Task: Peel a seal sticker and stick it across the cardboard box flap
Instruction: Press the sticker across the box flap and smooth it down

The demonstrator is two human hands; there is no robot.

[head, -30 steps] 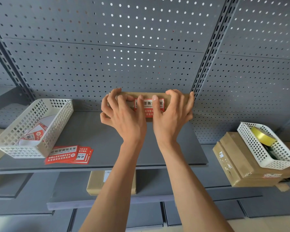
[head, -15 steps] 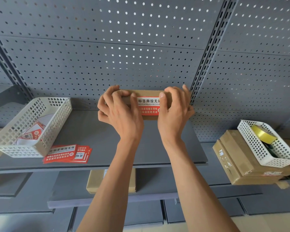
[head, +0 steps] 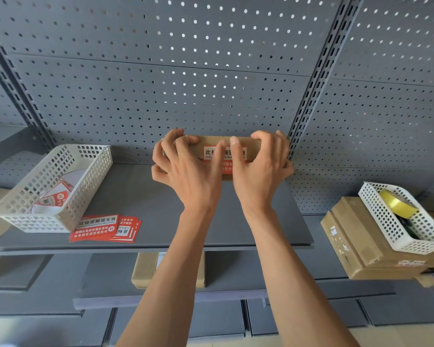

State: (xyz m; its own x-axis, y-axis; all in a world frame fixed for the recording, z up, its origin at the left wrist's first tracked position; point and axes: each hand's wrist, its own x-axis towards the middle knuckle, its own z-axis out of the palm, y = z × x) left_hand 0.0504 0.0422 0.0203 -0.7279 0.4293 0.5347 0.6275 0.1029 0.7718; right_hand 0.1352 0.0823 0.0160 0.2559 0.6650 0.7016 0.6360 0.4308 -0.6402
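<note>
While left hand and right hand grip cardboard box at frame centre, fingers curled round its ends, thumbs hide mid-text of seal sticker.

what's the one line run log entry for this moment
step: press seal sticker | box: cardboard box on shelf | left hand: gripping box | right hand: gripping box, thumb on sticker
</note>
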